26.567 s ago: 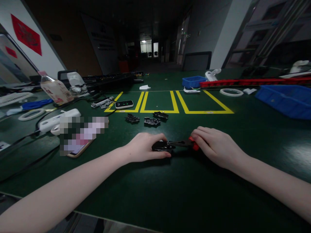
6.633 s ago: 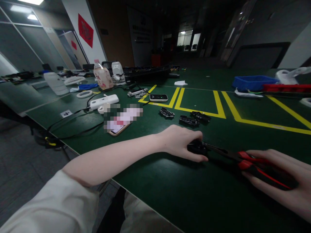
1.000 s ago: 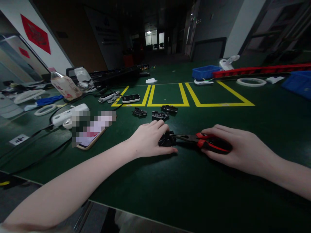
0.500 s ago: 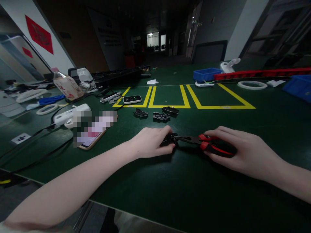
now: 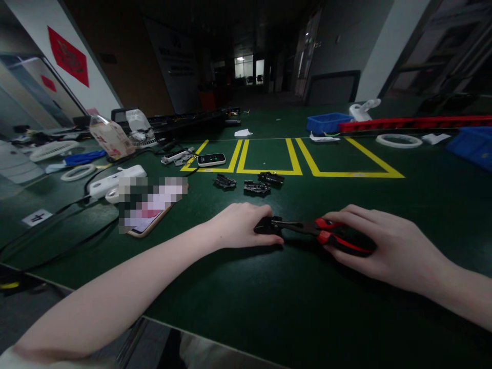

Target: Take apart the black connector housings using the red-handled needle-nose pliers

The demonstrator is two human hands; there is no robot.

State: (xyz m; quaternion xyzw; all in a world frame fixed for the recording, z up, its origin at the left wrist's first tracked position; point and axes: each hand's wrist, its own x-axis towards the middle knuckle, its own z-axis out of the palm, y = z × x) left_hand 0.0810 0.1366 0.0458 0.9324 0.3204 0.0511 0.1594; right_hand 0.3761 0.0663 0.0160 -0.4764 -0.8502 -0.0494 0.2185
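Note:
Closed around a small black plastic part (image 5: 265, 225), my left hand (image 5: 242, 225) keeps it just above the green table, thumb and fingers on either side. My right hand (image 5: 384, 241) grips long-nose pliers (image 5: 326, 233) by their red and black handles. The tips of the pliers point left and meet the right end of the black part. Whether the jaws are closed on it is too small to tell. Beyond my left hand lie three similar dark parts, one on the left (image 5: 224, 181), one in the middle (image 5: 257, 187) and one at the right (image 5: 271, 178).
Left of my left forearm lie a phone (image 5: 154, 220) and a white power strip (image 5: 119, 180) with black cables. Yellow tape (image 5: 269, 172) marks the green table (image 5: 238, 292). Farther back are a small black-and-white device (image 5: 211, 160), a blue bin (image 5: 326, 123) and a red rail (image 5: 415, 124).
The view has shifted slightly. My left thumb has moved a little to the right along the black part. Both hands keep their grips, with the plier tips still at the part.

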